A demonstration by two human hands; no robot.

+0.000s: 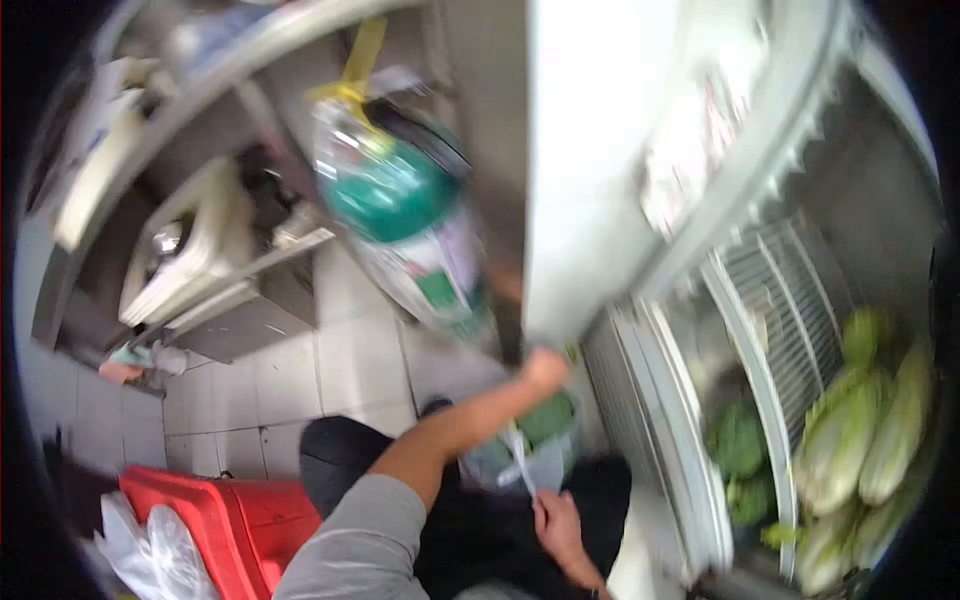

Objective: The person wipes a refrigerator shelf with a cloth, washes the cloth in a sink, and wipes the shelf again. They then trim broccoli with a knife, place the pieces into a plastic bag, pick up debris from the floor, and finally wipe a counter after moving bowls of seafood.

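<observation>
- Left hand (545, 368): raised at the lower edge of the open white refrigerator door (590, 170); blurred by motion, so whether clenched, released or gripping the door edge cannot be told.
- Right hand (556, 528): lower and nearer the body, fingers closed on the twisted neck of a clear plastic bag (520, 455).
- Clear plastic bag: hanging between the two hands, directly below the left hand and just above the right; green vegetables (548, 418) visible inside.
- Refrigerator interior (780, 290): to the right of both hands; wire shelving visible.
- Long pale-green cabbages (860, 430): stacked well to the right of the hands, inside the refrigerator.
- Dark-green leafy heads (738, 440): between the cabbages and the hands, just right of the bag.
- Large hanging bag (400, 215) with a teal and white print: above and left of the left hand; label present, lettering too blurred to read.
- Red bin (225, 525) with a white plastic sheet (150, 555): left of the right hand, on the tiled floor.
- No brand or writing legible anywhere.
</observation>
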